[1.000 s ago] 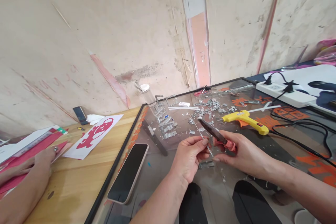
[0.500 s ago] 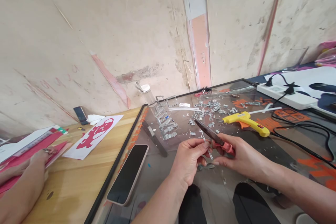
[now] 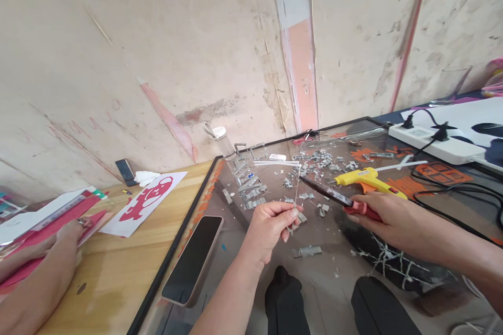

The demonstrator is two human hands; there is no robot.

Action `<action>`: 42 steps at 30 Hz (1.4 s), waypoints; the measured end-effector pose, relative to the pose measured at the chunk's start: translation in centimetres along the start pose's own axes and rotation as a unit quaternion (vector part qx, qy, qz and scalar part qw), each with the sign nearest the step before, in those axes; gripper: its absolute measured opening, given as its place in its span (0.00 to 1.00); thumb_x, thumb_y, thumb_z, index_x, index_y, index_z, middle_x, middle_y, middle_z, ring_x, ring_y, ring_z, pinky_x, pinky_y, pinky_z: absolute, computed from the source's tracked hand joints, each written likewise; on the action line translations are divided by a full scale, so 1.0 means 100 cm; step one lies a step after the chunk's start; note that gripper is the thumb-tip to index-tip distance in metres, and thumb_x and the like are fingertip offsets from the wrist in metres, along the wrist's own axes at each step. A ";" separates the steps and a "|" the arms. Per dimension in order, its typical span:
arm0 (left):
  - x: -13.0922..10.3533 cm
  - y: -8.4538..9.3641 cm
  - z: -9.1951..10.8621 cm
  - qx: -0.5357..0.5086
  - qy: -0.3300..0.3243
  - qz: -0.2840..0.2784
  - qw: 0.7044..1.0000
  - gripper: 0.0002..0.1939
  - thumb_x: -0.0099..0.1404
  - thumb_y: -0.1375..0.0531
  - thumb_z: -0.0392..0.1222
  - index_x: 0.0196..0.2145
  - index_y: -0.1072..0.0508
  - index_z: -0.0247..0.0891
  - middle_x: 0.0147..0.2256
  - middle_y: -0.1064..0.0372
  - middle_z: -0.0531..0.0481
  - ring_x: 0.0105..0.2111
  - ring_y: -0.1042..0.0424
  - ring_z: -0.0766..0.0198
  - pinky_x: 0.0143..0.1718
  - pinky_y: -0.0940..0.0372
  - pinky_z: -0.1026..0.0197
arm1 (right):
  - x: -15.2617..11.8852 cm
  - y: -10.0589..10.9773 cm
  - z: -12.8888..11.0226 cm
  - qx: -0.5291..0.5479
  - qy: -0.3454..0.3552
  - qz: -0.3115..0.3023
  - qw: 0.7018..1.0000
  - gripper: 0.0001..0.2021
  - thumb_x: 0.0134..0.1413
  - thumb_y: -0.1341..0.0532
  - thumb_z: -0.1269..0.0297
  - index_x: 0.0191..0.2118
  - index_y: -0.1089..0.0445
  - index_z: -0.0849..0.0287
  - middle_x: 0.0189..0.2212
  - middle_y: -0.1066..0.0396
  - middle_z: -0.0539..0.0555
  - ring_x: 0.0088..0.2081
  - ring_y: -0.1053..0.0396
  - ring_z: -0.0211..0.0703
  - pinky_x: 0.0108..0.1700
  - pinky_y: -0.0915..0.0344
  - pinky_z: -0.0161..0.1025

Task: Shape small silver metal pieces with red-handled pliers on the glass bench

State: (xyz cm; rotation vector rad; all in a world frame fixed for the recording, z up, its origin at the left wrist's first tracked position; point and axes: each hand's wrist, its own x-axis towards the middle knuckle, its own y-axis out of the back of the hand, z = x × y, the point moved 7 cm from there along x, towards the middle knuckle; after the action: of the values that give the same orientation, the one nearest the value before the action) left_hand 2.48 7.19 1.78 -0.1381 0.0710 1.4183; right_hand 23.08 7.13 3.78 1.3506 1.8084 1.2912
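Observation:
Near the middle of the glass table, my left hand [image 3: 271,227] pinches a thin wire [image 3: 297,188] that stands nearly upright from the fingertips. To its right, my right hand [image 3: 387,217] is wrapped round the red handles of long-nosed pliers [image 3: 328,191]. The dark jaws point up and left, and their tip is close to the wire; whether they touch cannot be made out. Small grey metal pieces [image 3: 322,159] lie scattered beyond both hands. A flat grey strip [image 3: 307,251] lies just below my left hand.
A black phone [image 3: 192,259] lies at left. Behind my right hand are a yellow glue gun [image 3: 367,178], black cables and a white power strip [image 3: 436,144]. A clear bottle [image 3: 223,142] stands near the wall. Another person's hands [image 3: 73,233] hold red paper at far left.
My right hand has moved right with the pliers, away from my left hand. My left hand has shifted slightly left, and the wire now stands more upright.

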 end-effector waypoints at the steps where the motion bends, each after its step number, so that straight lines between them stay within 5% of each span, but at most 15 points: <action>1: 0.000 0.000 0.001 -0.005 0.004 0.000 1.000 0.14 0.48 0.33 0.46 0.28 0.22 0.31 0.21 0.33 0.50 0.17 0.43 0.75 0.15 0.49 0.69 | 0.000 -0.001 0.003 -0.002 -0.006 -0.012 1.000 0.12 0.55 0.49 0.56 0.24 0.40 0.55 0.23 0.33 0.51 0.25 0.37 0.41 0.27 0.43 0.37; 12: -0.002 0.000 0.006 -0.061 -0.011 0.002 0.998 0.12 0.49 0.33 0.44 0.28 0.23 0.31 0.20 0.35 0.51 0.17 0.43 0.76 0.15 0.50 0.71 | -0.003 -0.013 0.025 0.033 0.011 -0.070 0.997 0.11 0.55 0.49 0.61 0.23 0.42 0.54 0.20 0.34 0.51 0.20 0.40 0.39 0.25 0.47 0.38; 26: -0.007 -0.032 -0.016 -0.013 0.030 -0.077 0.997 0.14 0.49 0.34 0.47 0.29 0.22 0.32 0.19 0.34 0.52 0.13 0.44 0.76 0.14 0.49 0.69 | -0.005 -0.020 -0.013 0.082 0.042 -0.106 0.990 0.11 0.56 0.50 0.60 0.25 0.40 0.55 0.22 0.32 0.50 0.22 0.40 0.37 0.25 0.48 0.36; 42: -0.007 -0.038 -0.018 -0.038 0.034 -0.084 0.995 0.16 0.49 0.34 0.47 0.33 0.22 0.32 0.19 0.34 0.53 0.13 0.45 0.77 0.13 0.50 0.69 | -0.004 -0.028 -0.009 0.098 0.047 -0.113 0.988 0.11 0.55 0.49 0.59 0.25 0.39 0.56 0.22 0.32 0.49 0.23 0.40 0.38 0.27 0.46 0.35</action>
State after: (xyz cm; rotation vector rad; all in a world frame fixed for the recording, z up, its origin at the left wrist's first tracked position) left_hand 6.20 5.75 0.32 -0.2496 0.0607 1.2482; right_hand 21.23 6.33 1.53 1.1569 2.1308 1.0965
